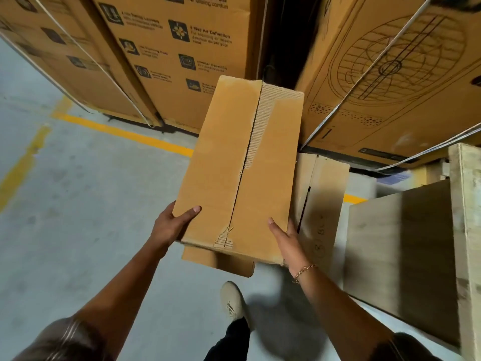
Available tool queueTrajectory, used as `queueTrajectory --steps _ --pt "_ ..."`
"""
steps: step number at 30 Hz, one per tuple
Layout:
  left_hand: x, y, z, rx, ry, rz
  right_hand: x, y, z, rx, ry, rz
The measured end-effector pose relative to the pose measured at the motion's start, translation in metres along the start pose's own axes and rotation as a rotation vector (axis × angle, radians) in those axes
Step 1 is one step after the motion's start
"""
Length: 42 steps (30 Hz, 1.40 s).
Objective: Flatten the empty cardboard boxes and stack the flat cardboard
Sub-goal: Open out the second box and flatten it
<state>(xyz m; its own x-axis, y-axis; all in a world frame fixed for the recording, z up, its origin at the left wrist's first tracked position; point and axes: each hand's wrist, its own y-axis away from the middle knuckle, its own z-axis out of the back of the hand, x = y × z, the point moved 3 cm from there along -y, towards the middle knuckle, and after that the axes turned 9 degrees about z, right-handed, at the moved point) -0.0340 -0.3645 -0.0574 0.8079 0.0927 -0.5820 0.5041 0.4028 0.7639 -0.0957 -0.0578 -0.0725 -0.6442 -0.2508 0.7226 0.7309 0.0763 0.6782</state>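
The left hand (169, 225) grips the near left corner of a plain cardboard box (234, 165), with the thumb pressed flat on the top face and the fingers tucked out of sight underneath. The right hand (286, 238) clasps the near right edge of the same box, with one digit lying on the top face and the rest hidden down the side. A chain bracelet (304, 270) circles that wrist.

The box is held off the floor between the two hands and reaches away from them toward the far side, its far end in front of the stacked cartons. Its top flaps meet along a lengthwise seam where the surface paper is torn and the corrugation shows. Below the near end a bottom flap (218, 259) hangs down.

Just right of the held box and lower, partly hidden by it, is a second cardboard piece (322, 204) with handwriting on it. Whether it lies flat I cannot tell. Further right stands a pale board crate (416, 243).

On the far side, large printed cartons (177, 48) bound with white straps (364, 79) stand on the grey concrete floor (78, 191), which carries yellow lines (122, 132). Near the bottom, a beige shoe (231, 300) rests on the floor.
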Motion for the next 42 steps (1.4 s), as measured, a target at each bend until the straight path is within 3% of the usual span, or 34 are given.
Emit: queueTrajectory --steps 7,17,22,33,42 --pt "-0.024 0.09 -0.022 -0.052 -0.001 -0.159 0.039 0.068 0.057 -0.084 -0.084 0.233" --pt "-0.073 0.227 -0.107 0.042 -0.075 -0.315 0.058 0.194 0.195 -0.276 -0.087 0.364" --pt "-0.098 0.32 -0.178 0.089 -0.119 -0.42 0.051 0.273 0.291 -0.387 -0.141 0.511" --pt "-0.083 0.477 -0.388 0.266 -0.271 -0.579 -0.032 0.394 0.52 -0.578 -0.194 0.461" --pt "-0.082 0.512 -0.547 0.257 -0.413 -0.592 -0.058 0.414 0.672 -0.624 -0.183 0.423"
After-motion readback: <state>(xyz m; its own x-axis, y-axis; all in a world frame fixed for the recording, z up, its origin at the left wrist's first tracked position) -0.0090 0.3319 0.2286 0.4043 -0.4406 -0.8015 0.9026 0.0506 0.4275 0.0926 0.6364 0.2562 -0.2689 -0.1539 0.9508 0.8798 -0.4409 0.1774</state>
